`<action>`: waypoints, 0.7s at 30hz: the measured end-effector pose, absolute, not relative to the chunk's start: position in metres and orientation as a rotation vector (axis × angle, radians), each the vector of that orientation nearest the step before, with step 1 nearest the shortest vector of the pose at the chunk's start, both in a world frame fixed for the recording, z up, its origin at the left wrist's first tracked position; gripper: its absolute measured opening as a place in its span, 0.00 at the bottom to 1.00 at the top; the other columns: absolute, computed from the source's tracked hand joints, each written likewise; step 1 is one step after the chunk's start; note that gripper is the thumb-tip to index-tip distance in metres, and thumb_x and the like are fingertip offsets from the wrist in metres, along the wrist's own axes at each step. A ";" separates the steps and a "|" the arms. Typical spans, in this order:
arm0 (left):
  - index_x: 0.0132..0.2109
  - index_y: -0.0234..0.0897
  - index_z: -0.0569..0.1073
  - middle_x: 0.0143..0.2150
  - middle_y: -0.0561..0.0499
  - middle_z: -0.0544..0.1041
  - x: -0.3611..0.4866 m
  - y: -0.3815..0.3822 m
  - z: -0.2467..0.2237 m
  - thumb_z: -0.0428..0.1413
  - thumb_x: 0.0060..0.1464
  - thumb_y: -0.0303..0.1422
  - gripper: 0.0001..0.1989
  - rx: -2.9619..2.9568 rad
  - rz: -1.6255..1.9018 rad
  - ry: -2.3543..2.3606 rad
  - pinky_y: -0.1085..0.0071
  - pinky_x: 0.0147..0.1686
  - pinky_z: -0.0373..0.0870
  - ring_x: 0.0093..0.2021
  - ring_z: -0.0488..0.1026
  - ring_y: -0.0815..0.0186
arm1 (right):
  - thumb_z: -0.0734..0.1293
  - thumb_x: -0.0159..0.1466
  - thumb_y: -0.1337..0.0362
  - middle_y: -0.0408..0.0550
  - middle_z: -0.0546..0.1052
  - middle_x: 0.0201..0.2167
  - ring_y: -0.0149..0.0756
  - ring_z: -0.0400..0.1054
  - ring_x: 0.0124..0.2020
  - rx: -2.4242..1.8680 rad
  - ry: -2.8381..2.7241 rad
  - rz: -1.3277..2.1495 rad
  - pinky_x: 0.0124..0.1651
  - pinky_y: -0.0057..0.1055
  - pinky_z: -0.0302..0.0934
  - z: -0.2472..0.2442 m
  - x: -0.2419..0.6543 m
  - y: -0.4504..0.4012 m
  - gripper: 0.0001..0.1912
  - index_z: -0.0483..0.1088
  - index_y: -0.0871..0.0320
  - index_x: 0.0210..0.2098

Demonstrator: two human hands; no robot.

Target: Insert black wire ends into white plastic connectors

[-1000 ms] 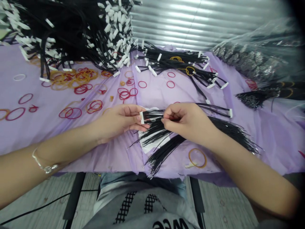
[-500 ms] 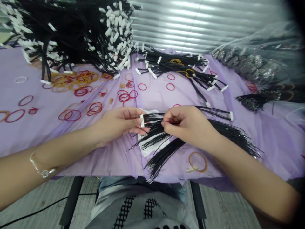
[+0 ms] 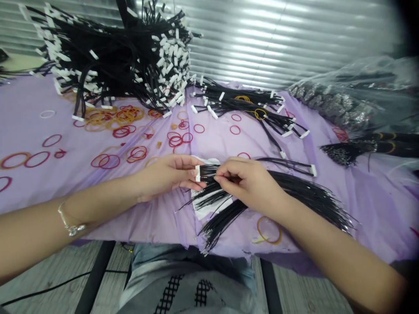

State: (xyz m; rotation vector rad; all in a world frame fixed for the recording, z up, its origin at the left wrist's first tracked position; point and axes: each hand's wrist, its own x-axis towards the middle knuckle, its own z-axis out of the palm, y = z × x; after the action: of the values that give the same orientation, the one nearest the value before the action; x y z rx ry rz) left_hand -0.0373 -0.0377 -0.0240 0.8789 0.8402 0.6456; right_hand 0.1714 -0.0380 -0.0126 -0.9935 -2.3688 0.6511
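In the head view, you've got the small white connector [image 3: 198,173] pinched in your left hand [image 3: 183,173], a blocky, slotted-looking piece with thin black wires [image 3: 209,169] running out of its side. Your right hand [image 3: 234,176] is closed, thumb and forefinger nipping those slender wires just beside it. Under your hands, loose black strands [image 3: 304,192] fan out, smooth and glossy, their tips metallic, over a crumpled white sheet [image 3: 204,209]. And there's the thin, wrinkled purple covering [image 3: 157,222], dotted with round red bands [image 3: 175,139] and a looped yellow band [image 3: 279,235] near the front edge.
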 end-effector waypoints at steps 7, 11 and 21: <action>0.40 0.29 0.75 0.36 0.45 0.78 -0.039 -0.033 -0.023 0.54 0.55 0.22 0.06 0.847 0.594 0.854 0.76 0.36 0.75 0.36 0.77 0.67 | 0.63 0.60 0.70 0.42 0.68 0.24 0.26 0.60 0.26 -0.981 -2.329 0.585 0.31 0.24 0.53 -0.022 0.168 -0.038 0.05 0.67 0.61 0.27; 0.39 0.29 0.75 0.37 0.45 0.78 -0.039 -0.032 -0.025 0.55 0.54 0.22 0.06 0.841 0.596 0.849 0.77 0.36 0.75 0.37 0.77 0.67 | 0.63 0.59 0.70 0.42 0.68 0.23 0.27 0.60 0.26 -0.960 -2.312 0.593 0.31 0.25 0.54 -0.026 0.165 -0.035 0.05 0.67 0.60 0.27; 0.41 0.29 0.75 0.36 0.45 0.78 -0.036 -0.037 -0.021 0.55 0.54 0.21 0.07 0.848 0.644 0.876 0.76 0.36 0.75 0.35 0.77 0.68 | 0.60 0.63 0.69 0.45 0.72 0.26 0.29 0.63 0.28 -0.918 -2.292 0.321 0.33 0.27 0.56 -0.008 0.170 -0.051 0.05 0.67 0.57 0.32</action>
State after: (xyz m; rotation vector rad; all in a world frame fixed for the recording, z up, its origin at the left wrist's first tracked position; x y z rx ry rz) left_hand -0.0361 -0.0369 -0.0208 0.8483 0.8764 0.6436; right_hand 0.1705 -0.0514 -0.0082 -0.9178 -2.2923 0.3213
